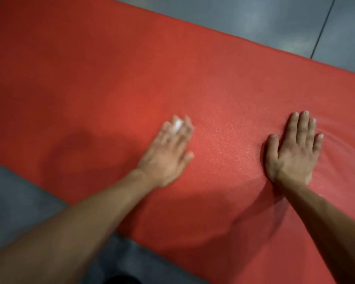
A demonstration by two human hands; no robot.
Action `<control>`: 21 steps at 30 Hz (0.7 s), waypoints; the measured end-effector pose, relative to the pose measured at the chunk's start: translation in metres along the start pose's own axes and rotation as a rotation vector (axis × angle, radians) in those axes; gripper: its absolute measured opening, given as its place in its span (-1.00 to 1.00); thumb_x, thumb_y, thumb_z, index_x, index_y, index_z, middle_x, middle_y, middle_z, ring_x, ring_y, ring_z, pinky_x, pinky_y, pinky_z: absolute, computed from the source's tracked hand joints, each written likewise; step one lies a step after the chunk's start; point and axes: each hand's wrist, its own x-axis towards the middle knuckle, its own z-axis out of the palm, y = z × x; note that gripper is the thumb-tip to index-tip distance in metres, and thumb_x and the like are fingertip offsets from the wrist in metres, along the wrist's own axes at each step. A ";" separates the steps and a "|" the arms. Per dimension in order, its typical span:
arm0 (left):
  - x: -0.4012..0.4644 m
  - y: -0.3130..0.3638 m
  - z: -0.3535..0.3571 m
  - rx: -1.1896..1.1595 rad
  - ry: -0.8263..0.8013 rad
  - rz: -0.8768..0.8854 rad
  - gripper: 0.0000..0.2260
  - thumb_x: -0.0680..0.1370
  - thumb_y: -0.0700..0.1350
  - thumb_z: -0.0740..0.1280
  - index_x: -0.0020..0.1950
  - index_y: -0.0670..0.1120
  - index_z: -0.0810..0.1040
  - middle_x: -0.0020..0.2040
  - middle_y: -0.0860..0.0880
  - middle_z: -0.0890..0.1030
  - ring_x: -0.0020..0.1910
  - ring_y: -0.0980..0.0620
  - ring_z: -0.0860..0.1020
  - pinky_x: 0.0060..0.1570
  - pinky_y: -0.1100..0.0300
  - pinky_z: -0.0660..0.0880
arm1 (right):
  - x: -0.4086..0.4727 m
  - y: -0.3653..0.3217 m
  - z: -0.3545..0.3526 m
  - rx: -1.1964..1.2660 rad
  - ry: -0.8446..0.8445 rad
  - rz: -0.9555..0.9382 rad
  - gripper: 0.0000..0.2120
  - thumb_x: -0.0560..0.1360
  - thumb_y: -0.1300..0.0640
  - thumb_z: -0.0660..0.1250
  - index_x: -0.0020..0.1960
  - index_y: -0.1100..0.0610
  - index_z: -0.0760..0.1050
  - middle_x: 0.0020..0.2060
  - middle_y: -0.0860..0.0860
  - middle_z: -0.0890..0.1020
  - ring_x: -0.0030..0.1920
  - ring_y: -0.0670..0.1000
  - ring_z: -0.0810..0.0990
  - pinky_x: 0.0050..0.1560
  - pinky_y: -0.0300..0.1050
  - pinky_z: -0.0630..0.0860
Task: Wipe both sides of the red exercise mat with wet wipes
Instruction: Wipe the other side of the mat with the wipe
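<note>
Both flat hands, left (168, 152) over white wipe (177, 125), right (293, 152); grainy red foam mat (131, 78).

1. The left hand (168, 154) lay palm down, blurred, its fingers extended forward.
2. The right hand (293, 152) pressed flat, palm down, fingers straight and slightly spread, thumb out to the side.
3. Both bare forearms reached forward from the lower edge of view.

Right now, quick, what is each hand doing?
Left hand: blurred, fingers flat, pressing a white wipe onto the red mat.
Right hand: open, flat on the mat, holding nothing.
</note>
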 end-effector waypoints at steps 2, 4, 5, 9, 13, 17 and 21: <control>-0.014 0.026 0.001 0.016 -0.063 0.295 -0.39 0.72 0.16 -0.02 0.69 -0.13 0.03 0.70 -0.14 0.01 0.67 -0.19 -0.04 0.64 -0.13 -0.02 | 0.000 0.000 -0.001 0.002 -0.002 0.001 -0.32 0.64 -0.16 -0.07 0.67 0.14 -0.04 0.66 0.08 -0.01 0.65 0.08 -0.09 0.62 0.18 -0.14; -0.010 0.015 0.000 0.053 -0.030 0.340 -0.42 0.73 0.13 0.00 0.69 -0.11 0.06 0.70 -0.10 0.05 0.68 -0.15 0.00 0.64 -0.12 -0.01 | 0.001 0.000 -0.001 0.004 -0.001 -0.003 -0.32 0.64 -0.16 -0.06 0.67 0.14 -0.04 0.66 0.08 -0.01 0.65 0.08 -0.08 0.62 0.19 -0.13; -0.005 0.004 0.000 0.031 0.018 0.220 -0.43 0.72 0.11 0.00 0.69 -0.12 0.09 0.69 -0.11 0.09 0.67 -0.16 0.05 0.62 -0.15 0.06 | 0.000 0.000 -0.002 0.009 -0.003 -0.006 -0.32 0.64 -0.15 -0.06 0.67 0.14 -0.04 0.66 0.09 -0.01 0.65 0.09 -0.08 0.62 0.19 -0.12; 0.011 -0.016 -0.005 -0.098 0.040 -0.289 -0.37 0.70 0.15 -0.08 0.69 -0.16 0.02 0.70 -0.13 0.00 0.67 -0.20 -0.06 0.62 -0.18 0.02 | -0.001 -0.001 0.000 0.001 0.002 0.002 -0.31 0.64 -0.16 -0.06 0.67 0.14 -0.05 0.66 0.08 -0.02 0.66 0.08 -0.10 0.62 0.18 -0.14; 0.027 0.006 -0.007 0.033 -0.056 0.304 -0.40 0.72 0.18 -0.14 0.69 -0.07 -0.09 0.71 -0.08 -0.05 0.68 -0.14 -0.08 0.64 -0.10 -0.08 | 0.000 0.001 -0.001 0.008 -0.010 -0.003 -0.31 0.64 -0.16 -0.07 0.67 0.13 -0.06 0.67 0.08 -0.03 0.66 0.07 -0.11 0.62 0.18 -0.14; 0.061 -0.052 -0.016 -0.070 0.051 -0.359 -0.32 0.65 0.19 -0.21 0.69 -0.14 -0.02 0.70 -0.15 0.00 0.67 -0.19 -0.05 0.63 -0.12 -0.07 | -0.001 0.001 0.000 0.010 -0.008 -0.006 -0.31 0.64 -0.16 -0.07 0.67 0.14 -0.06 0.67 0.07 -0.04 0.66 0.07 -0.12 0.62 0.17 -0.16; 0.042 -0.003 -0.004 0.029 0.034 -0.039 -0.36 0.72 0.18 -0.08 0.68 -0.18 -0.06 0.70 -0.18 -0.02 0.67 -0.24 -0.05 0.64 -0.11 -0.05 | 0.000 0.000 -0.001 0.007 -0.019 -0.013 -0.30 0.63 -0.17 -0.09 0.67 0.14 -0.06 0.67 0.07 -0.04 0.65 0.07 -0.12 0.62 0.18 -0.15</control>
